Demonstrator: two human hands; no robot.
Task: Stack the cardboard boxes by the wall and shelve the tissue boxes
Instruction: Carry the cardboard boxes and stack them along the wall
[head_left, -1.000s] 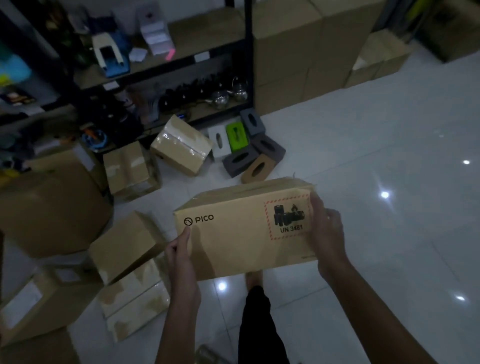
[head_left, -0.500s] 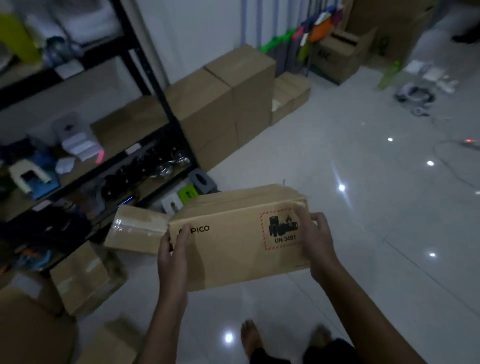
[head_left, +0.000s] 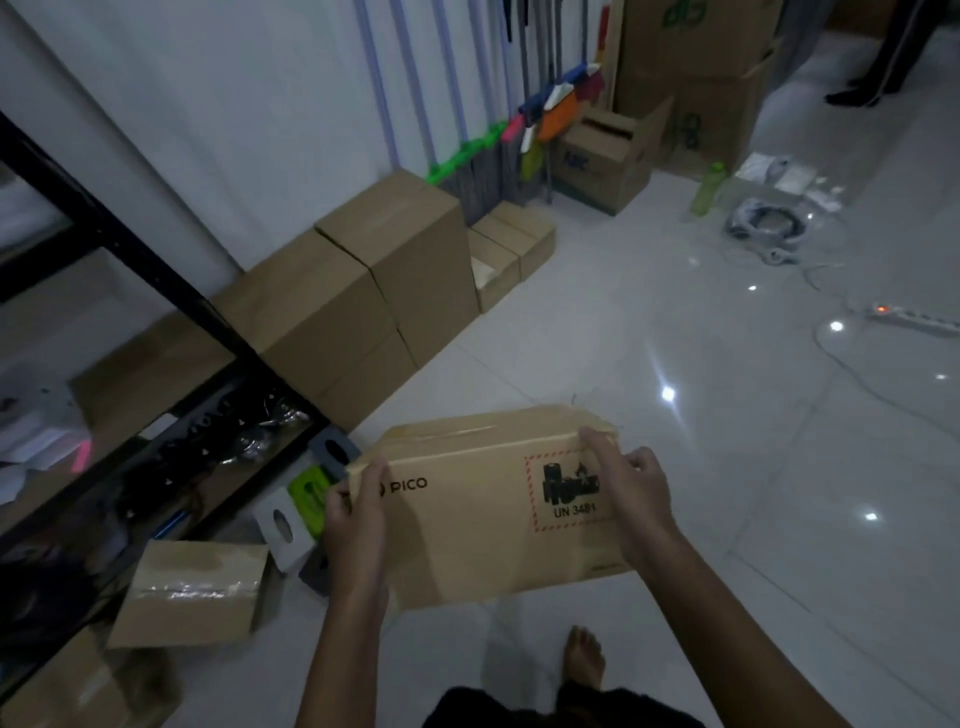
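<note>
Gripped at both short ends by left hand (head_left: 354, 525) and right hand (head_left: 631, 493), taped-shut PICO box (head_left: 483, 512), long axis left-right, printed face toward camera.

The matt brown cardboard box printed PICO (head_left: 483, 514) carries glossy clear tape along its top, above a glossy white tiled floor (head_left: 727, 415) mirroring ceiling lights.

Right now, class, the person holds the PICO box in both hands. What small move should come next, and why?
Probably carry the PICO box forward and left toward the stacked boxes by the wall. The left hand and right hand grip its two ends, it is off the floor, and the stack's top looks flat and bare.
</note>
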